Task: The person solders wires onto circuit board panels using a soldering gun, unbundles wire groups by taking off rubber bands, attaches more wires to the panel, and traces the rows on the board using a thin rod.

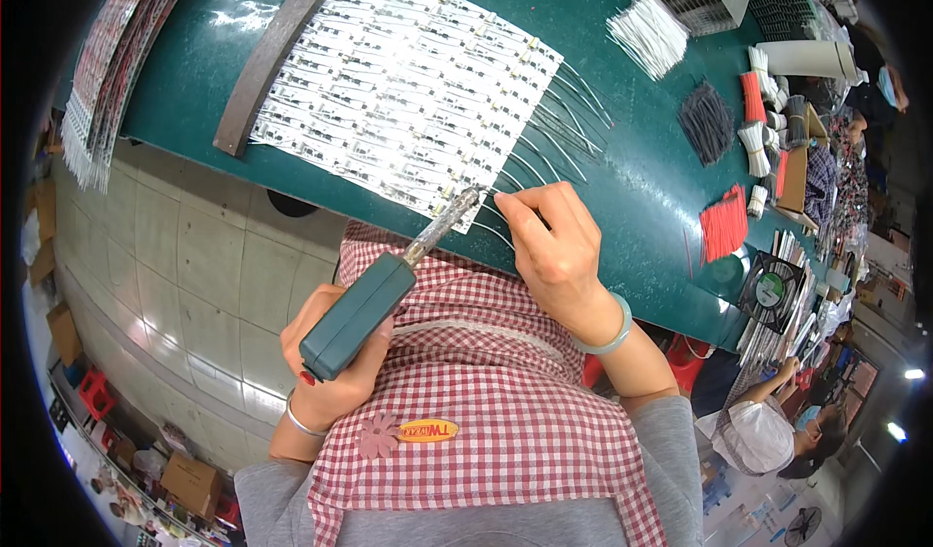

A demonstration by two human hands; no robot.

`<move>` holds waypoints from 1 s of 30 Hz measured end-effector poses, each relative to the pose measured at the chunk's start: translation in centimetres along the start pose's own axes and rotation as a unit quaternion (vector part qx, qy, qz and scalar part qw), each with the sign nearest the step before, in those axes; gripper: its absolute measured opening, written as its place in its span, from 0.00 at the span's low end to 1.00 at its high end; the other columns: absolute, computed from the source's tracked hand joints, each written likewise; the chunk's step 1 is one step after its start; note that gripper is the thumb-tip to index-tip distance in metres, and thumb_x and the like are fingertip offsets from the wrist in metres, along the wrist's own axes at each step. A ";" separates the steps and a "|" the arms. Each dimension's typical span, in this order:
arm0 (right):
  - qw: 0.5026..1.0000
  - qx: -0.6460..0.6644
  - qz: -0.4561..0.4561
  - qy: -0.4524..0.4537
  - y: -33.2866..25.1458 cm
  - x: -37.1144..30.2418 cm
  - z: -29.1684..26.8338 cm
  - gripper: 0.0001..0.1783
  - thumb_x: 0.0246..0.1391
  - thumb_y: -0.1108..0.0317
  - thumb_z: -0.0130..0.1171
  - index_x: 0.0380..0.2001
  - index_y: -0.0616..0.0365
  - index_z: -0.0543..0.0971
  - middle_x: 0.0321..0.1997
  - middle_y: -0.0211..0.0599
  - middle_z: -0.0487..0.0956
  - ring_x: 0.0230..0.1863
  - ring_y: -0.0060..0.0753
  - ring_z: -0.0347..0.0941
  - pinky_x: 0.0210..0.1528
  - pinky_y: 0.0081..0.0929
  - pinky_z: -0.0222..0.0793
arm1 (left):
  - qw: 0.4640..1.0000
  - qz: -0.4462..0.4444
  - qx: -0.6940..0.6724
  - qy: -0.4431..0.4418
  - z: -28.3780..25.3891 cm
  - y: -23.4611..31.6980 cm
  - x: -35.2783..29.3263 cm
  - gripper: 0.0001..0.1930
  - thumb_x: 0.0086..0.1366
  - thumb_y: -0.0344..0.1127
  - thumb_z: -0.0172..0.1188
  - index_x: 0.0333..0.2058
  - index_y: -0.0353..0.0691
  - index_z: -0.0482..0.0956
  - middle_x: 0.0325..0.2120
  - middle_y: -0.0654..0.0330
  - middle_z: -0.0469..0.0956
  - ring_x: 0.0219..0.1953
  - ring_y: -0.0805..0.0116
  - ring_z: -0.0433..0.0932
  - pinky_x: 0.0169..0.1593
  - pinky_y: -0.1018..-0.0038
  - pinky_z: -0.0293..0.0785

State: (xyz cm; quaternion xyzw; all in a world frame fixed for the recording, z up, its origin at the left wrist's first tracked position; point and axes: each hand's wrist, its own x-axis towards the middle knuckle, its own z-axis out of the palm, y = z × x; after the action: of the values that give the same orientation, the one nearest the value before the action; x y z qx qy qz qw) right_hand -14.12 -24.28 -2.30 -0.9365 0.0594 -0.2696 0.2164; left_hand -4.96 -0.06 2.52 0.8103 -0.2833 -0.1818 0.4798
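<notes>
My left hand (352, 384) is closed round the green handle of a soldering iron (362, 309). The iron's metal barrel points up and to the right, and its tip meets the near right corner of a white circuit board panel (389, 90). Rows of small dark parts and thin wires cover that panel. Beside the tip, my right hand (556, 251) pinches a thin white wire (489, 193) at the board's edge; the fingers hide part of it. Several loose wires (573, 110) stick out from the panel's right edge. A brown bar (277, 61) lies along its left edge.
Bundles of white (649, 34), black (707, 122) and red wires (723, 223) lie on the green table (637, 192) to the right. Finished-looking wired strips (112, 81) hang over the left end. A small fan (771, 290) stands at the right edge, with a seated person (763, 435) beyond.
</notes>
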 end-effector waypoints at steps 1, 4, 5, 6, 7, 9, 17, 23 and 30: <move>1.000 -0.002 0.003 -0.002 0.0 0.0 0.0 0.16 0.36 0.82 0.62 0.34 0.64 0.81 0.29 0.37 0.75 0.29 0.36 0.71 0.29 0.30 0.69 | 1.000 -0.012 -0.010 0.008 0.0 -0.2 -0.3 0.10 0.49 0.22 0.70 0.32 0.30 0.82 0.28 0.53 0.79 0.27 0.61 0.80 0.30 0.72 0.75; 1.000 -0.001 0.007 -0.002 0.0 0.0 0.0 0.16 0.36 0.82 0.62 0.34 0.64 0.81 0.29 0.37 0.75 0.30 0.36 0.72 0.29 0.30 0.69 | 1.000 -0.018 -0.019 0.007 -0.2 -0.6 -0.9 0.10 0.50 0.22 0.69 0.34 0.29 0.83 0.30 0.52 0.81 0.30 0.59 0.82 0.33 0.71 0.77; 1.000 -0.001 0.004 -0.004 0.0 0.1 0.0 0.16 0.36 0.82 0.62 0.34 0.64 0.81 0.29 0.37 0.75 0.30 0.36 0.72 0.29 0.30 0.69 | 1.000 -0.017 -0.018 0.007 -0.3 -0.7 -1.0 0.10 0.50 0.22 0.69 0.34 0.29 0.83 0.30 0.52 0.81 0.30 0.59 0.82 0.33 0.71 0.77; 1.000 -0.003 0.003 0.000 0.0 0.1 0.1 0.16 0.36 0.82 0.62 0.34 0.64 0.81 0.30 0.37 0.75 0.30 0.36 0.72 0.29 0.30 0.69 | 1.000 -0.022 -0.020 0.002 -0.4 -0.7 -1.2 0.11 0.51 0.22 0.69 0.35 0.29 0.83 0.31 0.52 0.81 0.31 0.59 0.82 0.34 0.71 0.78; 1.000 -0.005 0.002 0.009 -0.1 0.1 0.1 0.16 0.36 0.82 0.62 0.34 0.63 0.81 0.30 0.37 0.75 0.31 0.36 0.72 0.30 0.30 0.68 | 0.999 -0.027 -0.022 -0.002 -0.6 -0.7 -1.3 0.11 0.51 0.22 0.69 0.35 0.28 0.83 0.32 0.51 0.82 0.33 0.58 0.83 0.35 0.71 0.78; 1.000 -0.005 -0.007 0.019 -0.2 0.0 0.1 0.16 0.36 0.81 0.63 0.34 0.63 0.81 0.30 0.36 0.75 0.30 0.36 0.72 0.30 0.30 0.68 | 1.000 -0.014 -0.010 -0.006 -0.8 -0.7 -1.2 0.11 0.51 0.22 0.69 0.36 0.28 0.83 0.33 0.51 0.82 0.33 0.58 0.83 0.36 0.71 0.79; 1.000 0.002 -0.003 0.015 -1.1 -0.8 0.1 0.15 0.36 0.81 0.64 0.34 0.63 0.81 0.30 0.36 0.75 0.30 0.35 0.72 0.29 0.30 0.66 | 1.000 -0.003 -0.007 0.002 -0.6 0.1 -1.1 0.11 0.51 0.21 0.69 0.35 0.29 0.83 0.32 0.51 0.81 0.32 0.59 0.82 0.36 0.71 0.78; 1.000 0.001 -0.003 0.018 -1.1 -0.8 0.4 0.15 0.37 0.82 0.63 0.34 0.63 0.81 0.30 0.36 0.75 0.29 0.36 0.71 0.29 0.30 0.65 | 1.000 0.007 0.015 -0.003 -0.5 0.2 -1.1 0.10 0.50 0.22 0.69 0.33 0.29 0.82 0.29 0.53 0.80 0.29 0.60 0.81 0.35 0.72 0.77; 1.000 -0.015 -0.002 -0.001 -1.3 -0.6 0.1 0.14 0.37 0.82 0.62 0.33 0.62 0.80 0.30 0.36 0.74 0.30 0.35 0.71 0.30 0.30 0.65 | 1.000 0.002 0.020 -0.010 -0.6 0.0 -1.3 0.09 0.50 0.23 0.70 0.32 0.30 0.82 0.29 0.53 0.79 0.28 0.60 0.80 0.33 0.72 0.75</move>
State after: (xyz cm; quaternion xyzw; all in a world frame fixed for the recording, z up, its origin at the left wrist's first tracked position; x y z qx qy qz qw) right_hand -14.63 -22.92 -2.12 -0.9399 0.0612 -0.2681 0.2023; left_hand -5.56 1.18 2.82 0.8173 -0.2934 -0.1832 0.4609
